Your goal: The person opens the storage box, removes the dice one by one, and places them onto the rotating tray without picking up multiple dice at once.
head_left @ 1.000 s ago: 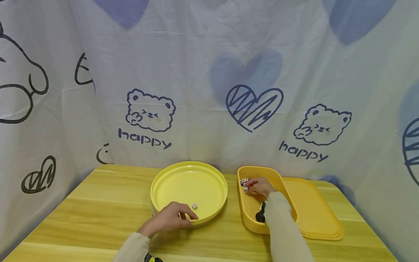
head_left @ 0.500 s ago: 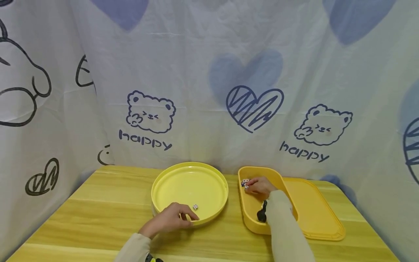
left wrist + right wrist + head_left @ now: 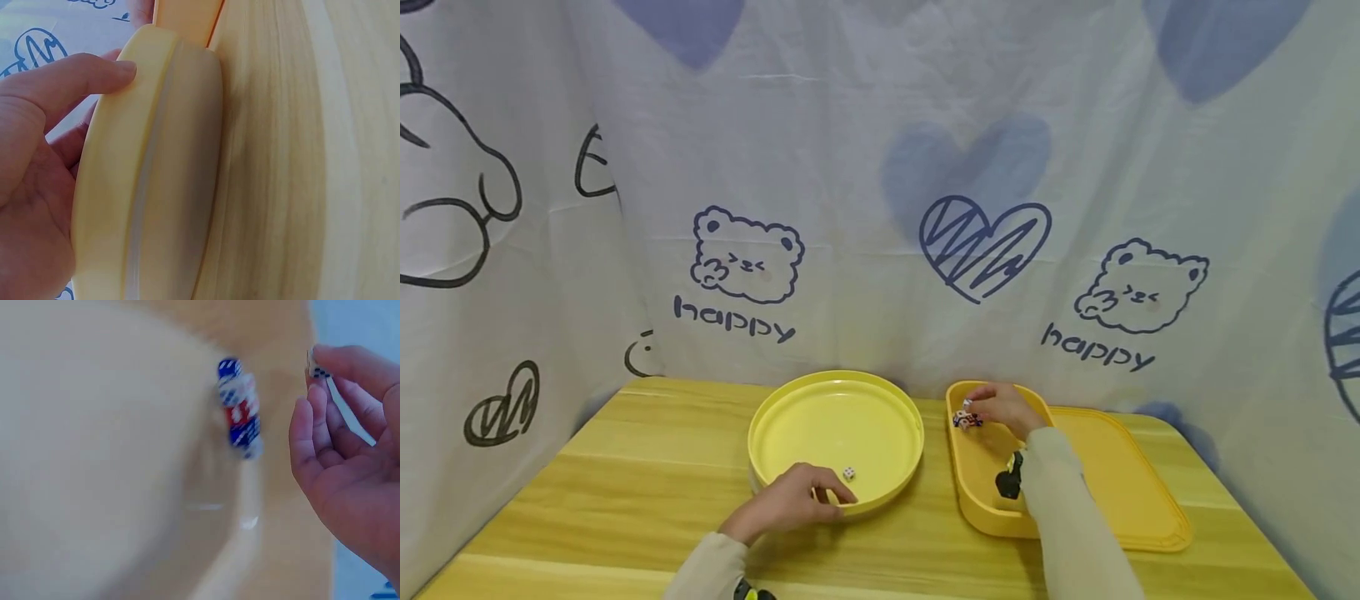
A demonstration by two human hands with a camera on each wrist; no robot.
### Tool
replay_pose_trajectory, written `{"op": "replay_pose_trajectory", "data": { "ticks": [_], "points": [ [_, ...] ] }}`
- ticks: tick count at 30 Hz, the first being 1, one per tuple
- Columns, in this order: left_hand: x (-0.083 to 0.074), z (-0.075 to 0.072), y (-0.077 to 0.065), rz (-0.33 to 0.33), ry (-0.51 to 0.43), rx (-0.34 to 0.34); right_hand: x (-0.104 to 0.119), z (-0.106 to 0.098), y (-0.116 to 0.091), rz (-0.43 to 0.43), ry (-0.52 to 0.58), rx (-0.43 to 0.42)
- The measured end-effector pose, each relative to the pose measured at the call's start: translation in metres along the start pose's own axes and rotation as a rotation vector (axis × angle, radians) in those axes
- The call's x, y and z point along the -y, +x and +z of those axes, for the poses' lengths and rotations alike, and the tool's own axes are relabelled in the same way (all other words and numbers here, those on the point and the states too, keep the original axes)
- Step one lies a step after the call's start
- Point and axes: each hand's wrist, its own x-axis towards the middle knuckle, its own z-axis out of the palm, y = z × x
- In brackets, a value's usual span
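Observation:
My left hand [image 3: 790,500] holds the near rim of a round yellow tray [image 3: 835,408]. The left wrist view has its thumb on the outer wall, the other fingers partly hidden behind the rim. Inside the tray lies one small white die [image 3: 848,473]. Over the far part of an orange-yellow box [image 3: 992,523], my right hand [image 3: 1006,408] pinches a white die with dark pips [image 3: 319,367] between thumb and fingertips. Below it, several blue, red and white dice [image 3: 240,412] are clustered along the box's far left wall, blurred in the right wrist view.
A flat yellow lid [image 3: 1127,483] lies on the wooden table [image 3: 587,483], partly under or against the box's right side. Behind the table hangs a white curtain [image 3: 850,292] with heart and bear prints. A narrow strip of table separates tray and box.
My right hand has lifted from the dice cluster, slightly up and to the right, with a white die in its fingertips. The left hand stays on the tray rim.

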Motion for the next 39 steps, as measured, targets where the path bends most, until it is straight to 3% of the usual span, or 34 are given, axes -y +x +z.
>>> {"op": "replay_pose_trajectory", "data": {
  "ticks": [13, 23, 34, 39],
  "points": [
    [0.001, -0.001, -0.001, 0.008, 0.003, -0.017, 0.033, -0.003, -0.015, -0.069, -0.019, -0.046],
    [0.003, 0.000, 0.000, 0.010, -0.005, -0.008, 0.060, 0.009, -0.038, -0.155, 0.008, -0.094],
    [0.004, 0.001, 0.001, 0.018, 0.008, 0.006, 0.066, 0.029, -0.064, -0.215, 0.024, -0.132],
    [0.002, 0.000, 0.000, 0.000, 0.011, -0.001, 0.063, 0.044, -0.070, -0.283, 0.050, -0.131]
  ]
}}
